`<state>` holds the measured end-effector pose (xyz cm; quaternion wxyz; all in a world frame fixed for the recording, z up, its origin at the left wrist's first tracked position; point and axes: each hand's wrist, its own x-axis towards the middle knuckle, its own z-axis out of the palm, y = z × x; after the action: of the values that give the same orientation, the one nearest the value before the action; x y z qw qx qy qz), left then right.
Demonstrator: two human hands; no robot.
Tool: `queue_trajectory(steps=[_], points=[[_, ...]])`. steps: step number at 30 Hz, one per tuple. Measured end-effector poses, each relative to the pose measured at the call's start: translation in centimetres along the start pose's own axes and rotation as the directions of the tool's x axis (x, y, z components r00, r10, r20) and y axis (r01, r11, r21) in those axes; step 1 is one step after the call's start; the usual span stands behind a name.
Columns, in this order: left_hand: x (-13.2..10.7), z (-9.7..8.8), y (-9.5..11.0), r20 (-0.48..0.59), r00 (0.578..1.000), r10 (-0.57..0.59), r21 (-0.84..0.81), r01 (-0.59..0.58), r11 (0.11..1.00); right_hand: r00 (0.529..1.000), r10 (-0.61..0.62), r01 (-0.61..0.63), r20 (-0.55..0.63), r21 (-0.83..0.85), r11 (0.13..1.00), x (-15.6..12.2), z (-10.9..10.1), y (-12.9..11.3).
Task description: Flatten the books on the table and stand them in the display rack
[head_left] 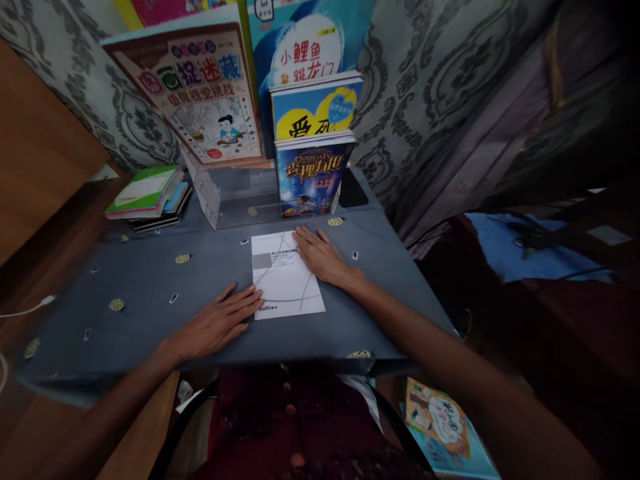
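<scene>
Head view: a white printed paper (285, 280) lies flat on a table covered in grey-blue cloth (150, 333), near the edge closest to the person; single sheet or booklet, cannot tell. Its cover bears a grey rectangle, thin curved grey lines, small dark print and a line of lettering at the bottom left, partly hidden by fingers. Left hand (220, 323): palm down, fingers extended and lying close together, fingertips over the paper's lower left edge, the rest of the hand on the cloth. Right hand (323, 257): palm down, fingers extended and slightly spread, over the paper's upper right corner and right edge. Neither hand pinches anything. Beyond the paper stands a clear acrylic rack (213, 200). At its right side, a dark blue book (313, 177) stands in front of a yellow-and-blue book (315, 107), with a larger teal book (305, 40) behind; at its left, a brown-bordered book (195, 100) leans back. A black phone-like object (353, 189) lies just beside the dark blue book, partly hidden. Left of the rack: a small stack of books (147, 193), green cover uppermost. A white cable end (43, 302) shows at far left.
</scene>
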<state>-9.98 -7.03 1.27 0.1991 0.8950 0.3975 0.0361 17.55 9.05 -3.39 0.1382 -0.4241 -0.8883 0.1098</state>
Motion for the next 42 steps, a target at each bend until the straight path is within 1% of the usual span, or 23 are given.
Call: queue_trajectory(steps=[3,6,10,13,15,18,22,26,31,37,40,42], points=[[0.2,0.0,-0.4,-0.028,1.0,0.014,0.0,-0.014,1.0,1.0,-0.006,0.007,-0.02,0.012,1.0,-0.1,0.1,0.1],[1.6,-0.1,-1.8,-0.067,0.998,-0.014,0.02,0.016,1.0,1.0,0.002,-0.002,-0.012,0.025,1.0,0.0,0.0,0.3],[5.2,-0.9,-4.4,-0.094,0.99,-0.108,0.051,0.113,0.992,1.0,0.01,-0.012,0.017,0.106,0.994,0.4,-0.5,0.9],[8.6,-1.6,-5.8,-0.107,0.985,-0.139,0.059,0.146,0.988,0.999,0.028,-0.032,0.023,0.203,0.979,0.7,-1.1,1.7],[10.7,-1.8,-6.1,-0.113,0.986,-0.121,0.062,0.128,0.99,0.999,0.04,-0.046,0.028,0.277,0.96,0.9,-1.7,2.1],[13.2,-1.7,-5.7,-0.089,0.995,-0.038,0.084,0.045,0.995,0.997,0.06,-0.074,0.048,0.368,0.927,1.0,-2.3,2.4],[14.9,-1.3,-4.2,-0.023,0.995,0.093,0.131,-0.09,0.987,0.997,0.06,-0.076,0.052,0.41,0.909,1.1,-2.5,2.5],[15.0,-0.5,-2.4,0.043,0.98,0.193,0.18,-0.198,0.964,0.998,0.043,-0.053,0.035,0.41,0.911,1.3,-2.0,2.6],[13.4,0.4,0.0,0.109,0.945,0.309,0.166,-0.324,0.932,1.0,0.025,-0.028,0.013,0.381,0.924,1.4,-1.7,2.7],[11.3,0.9,2.8,0.143,0.909,0.391,0.039,-0.4,0.916,1.0,0.013,-0.01,-0.007,0.309,0.951,1.2,-1.5,2.4],[10.6,0.9,3.4,0.147,0.901,0.409,-0.005,-0.413,0.911,1.0,0.004,0.0,-0.014,0.27,0.963,1.1,-1.2,2.2],[10.0,1.1,3.3,0.14,0.91,0.39,-0.001,-0.394,0.919,1.0,0.002,0.001,-0.011,0.236,0.972,1.0,-1.0,2.3]])
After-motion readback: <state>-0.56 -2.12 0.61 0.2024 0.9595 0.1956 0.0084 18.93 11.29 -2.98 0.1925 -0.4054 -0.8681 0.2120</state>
